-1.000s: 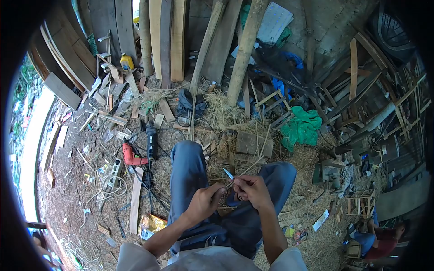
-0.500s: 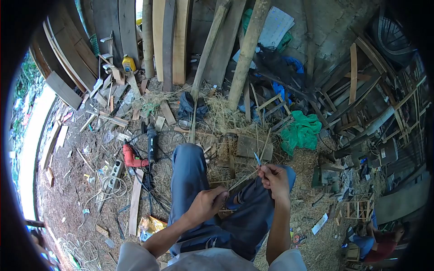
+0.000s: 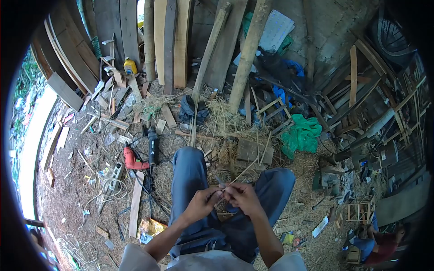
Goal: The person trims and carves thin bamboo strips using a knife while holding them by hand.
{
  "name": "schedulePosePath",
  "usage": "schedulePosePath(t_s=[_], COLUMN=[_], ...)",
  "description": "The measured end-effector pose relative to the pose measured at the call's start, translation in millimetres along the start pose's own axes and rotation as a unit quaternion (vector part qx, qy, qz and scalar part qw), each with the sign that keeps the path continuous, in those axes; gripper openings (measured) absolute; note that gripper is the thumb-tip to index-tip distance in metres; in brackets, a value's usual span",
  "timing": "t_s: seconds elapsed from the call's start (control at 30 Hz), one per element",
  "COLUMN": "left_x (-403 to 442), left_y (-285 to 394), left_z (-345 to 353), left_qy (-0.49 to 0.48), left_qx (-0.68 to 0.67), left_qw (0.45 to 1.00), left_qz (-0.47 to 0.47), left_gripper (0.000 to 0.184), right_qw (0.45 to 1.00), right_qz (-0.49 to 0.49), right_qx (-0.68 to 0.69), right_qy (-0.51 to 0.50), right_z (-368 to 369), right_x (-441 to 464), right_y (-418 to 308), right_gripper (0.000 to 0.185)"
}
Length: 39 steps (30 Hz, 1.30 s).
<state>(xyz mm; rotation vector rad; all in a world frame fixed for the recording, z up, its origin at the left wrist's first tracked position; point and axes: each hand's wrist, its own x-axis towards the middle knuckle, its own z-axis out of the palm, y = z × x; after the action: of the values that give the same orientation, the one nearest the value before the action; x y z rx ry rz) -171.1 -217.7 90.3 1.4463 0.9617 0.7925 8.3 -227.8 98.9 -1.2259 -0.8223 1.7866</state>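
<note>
My left hand (image 3: 203, 201) is closed in a pinch on a thin bamboo strip (image 3: 245, 170) in front of my knees. The strip slants up and to the right, past my right knee. Close beside it, my right hand (image 3: 243, 198) is closed around a small knife, its handle hidden in the fingers. The short grey knife blade (image 3: 220, 181) points up and left, by the strip near my left fingertips. Both hands almost touch.
A red drill (image 3: 134, 159) and a dark power tool (image 3: 153, 147) lie left of my knee, near a power strip (image 3: 118, 171). A wooden block (image 3: 254, 151) and a green plastic bag (image 3: 302, 135) lie ahead. Another person (image 3: 377, 244) sits at far right.
My right hand has moved left and down with the knife, from by my right knee to beside my left hand. The left hand has shifted only slightly.
</note>
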Motion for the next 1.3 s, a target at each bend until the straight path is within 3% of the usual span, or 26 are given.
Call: schedulePosePath(t_s=[0.2, 0.33, 0.47, 0.53, 0.67, 0.8, 0.93, 1.1, 1.17, 1.3], left_x=[-5.4, -12.2, -19.1, -12.9, 0.1, -1.3, -4.0, -6.7, -10.9, -20.7], left_y=[8.1, 1.0, -6.4, -9.7, -1.8, 3.9, 7.3, 12.5, 10.3, -1.2], left_z=[-3.0, -8.1, -21.4, -19.7, 3.9, 5.0, 2.5, 4.2, -1.0, -17.8], left_qy=[-0.039, -0.061, -0.036, -0.045, -0.062, -0.076, -0.126, -0.127, -0.136, -0.119], left_qx=[-0.006, -0.078, -0.091, -0.151, -0.165, -0.200, -0.232, -0.249, -0.254, -0.242], left_qw=[0.999, 0.995, 0.993, 0.980, 0.982, 0.975, 0.956, 0.949, 0.947, 0.948], left_qz=[-0.010, -0.006, -0.059, -0.121, -0.073, -0.069, -0.131, -0.143, -0.144, -0.167], left_gripper=[0.020, 0.021, 0.021, 0.022, 0.024, 0.024, 0.022, 0.022, 0.021, 0.022], right_qw=[0.999, 0.969, 0.956, 0.976, 0.997, 0.999, 0.999, 0.996, 0.980, 0.954], right_qz=[0.008, -0.151, -0.184, -0.121, 0.005, 0.002, 0.010, -0.028, -0.129, -0.194], right_qx=[-0.040, -0.042, -0.016, -0.109, -0.054, 0.004, -0.050, -0.060, -0.039, 0.041], right_qy=[0.025, 0.190, 0.226, 0.145, 0.046, -0.048, -0.005, 0.051, 0.146, 0.225], right_z=[-21.9, -71.3, -106.4, -70.5, -2.2, -15.3, -25.3, -49.3, -71.5, -105.8], right_x=[-3.2, 0.5, -6.1, -14.1, -8.1, -4.8, -10.0, -8.7, -7.2, -11.5], right_y=[-29.7, -43.4, -61.2, -54.8, -19.0, -13.1, -28.7, -36.5, -43.5, -59.7], right_gripper=[0.016, 0.019, 0.021, 0.021, 0.021, 0.019, 0.020, 0.019, 0.018, 0.019])
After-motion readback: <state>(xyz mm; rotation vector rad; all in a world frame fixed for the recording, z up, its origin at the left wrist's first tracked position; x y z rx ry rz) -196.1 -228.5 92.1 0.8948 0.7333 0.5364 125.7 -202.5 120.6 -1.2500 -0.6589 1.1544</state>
